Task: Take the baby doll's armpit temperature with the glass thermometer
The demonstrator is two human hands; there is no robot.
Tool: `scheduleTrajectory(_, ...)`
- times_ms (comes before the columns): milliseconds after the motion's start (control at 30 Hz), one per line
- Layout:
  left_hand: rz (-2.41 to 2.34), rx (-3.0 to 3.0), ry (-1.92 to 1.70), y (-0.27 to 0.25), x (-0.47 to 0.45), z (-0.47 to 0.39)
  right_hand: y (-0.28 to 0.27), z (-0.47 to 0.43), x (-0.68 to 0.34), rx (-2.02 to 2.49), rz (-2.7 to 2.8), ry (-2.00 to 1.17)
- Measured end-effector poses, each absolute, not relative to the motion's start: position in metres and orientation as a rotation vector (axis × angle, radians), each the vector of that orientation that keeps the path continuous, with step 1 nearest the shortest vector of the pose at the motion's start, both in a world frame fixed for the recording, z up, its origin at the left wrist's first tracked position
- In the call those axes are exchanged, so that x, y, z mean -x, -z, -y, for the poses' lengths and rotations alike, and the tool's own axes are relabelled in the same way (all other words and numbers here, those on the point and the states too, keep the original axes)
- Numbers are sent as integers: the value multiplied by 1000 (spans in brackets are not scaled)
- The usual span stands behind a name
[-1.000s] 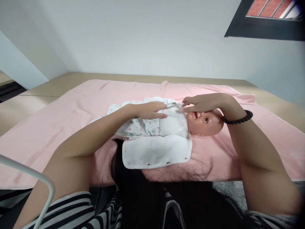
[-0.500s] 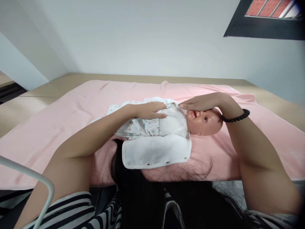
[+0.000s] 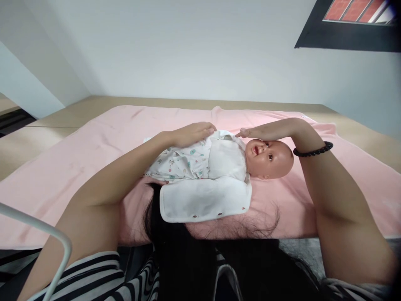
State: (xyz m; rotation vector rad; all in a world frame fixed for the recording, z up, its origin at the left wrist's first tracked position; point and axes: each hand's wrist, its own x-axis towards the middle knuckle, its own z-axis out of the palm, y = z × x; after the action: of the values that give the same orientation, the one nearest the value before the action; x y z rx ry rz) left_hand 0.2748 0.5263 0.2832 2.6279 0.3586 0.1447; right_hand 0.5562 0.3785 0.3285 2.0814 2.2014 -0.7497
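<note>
A baby doll (image 3: 269, 161) lies on its back with its head to the right. It wears a white garment printed with small patterns (image 3: 191, 163). Under it a white top (image 3: 206, 200) lies spread, its near flap laid out flat with snaps along the edge. At the far side of the doll's waist, my left hand (image 3: 192, 133) has its fingers stretched out by the top's far edge. My right hand (image 3: 269, 128) reaches past the doll's face, fingers extended, tips at the far collar edge. Whether those tips pinch any cloth is hard to see.
A pink blanket (image 3: 103, 142) covers most of the wooden table (image 3: 72, 109). Behind stands a pale wall with a dark-framed window (image 3: 313, 37) at upper right. Dark hair (image 3: 188, 259) hangs at the near edge, and a pale curved bar (image 3: 62, 242) is at lower left.
My left hand has moved off the doll's belly, away from me to the far side. My right hand has risen slightly off the doll's face, uncovering both eyes.
</note>
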Motion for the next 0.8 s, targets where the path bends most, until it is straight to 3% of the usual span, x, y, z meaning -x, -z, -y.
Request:
scheduleTrajectory(133, -660, -2561, -267, -264, -275, -560, -322, -387, -575, -2110, -2079, 1059)
scheduleTrajectory(267, -700, -2500, -62, -249, -273, -576, -305, -394, -581, -2167, -2021, 1251)
scheduleTrajectory(500, -712, -2480, -3, -253, -271, -571, -276, -408, -589, -1935, -2089, 2087)
scheduleTrajectory(800, -818, -2523, -351, -246, -276, -575, -277, -411, -596, -1771, -2154, 2125)
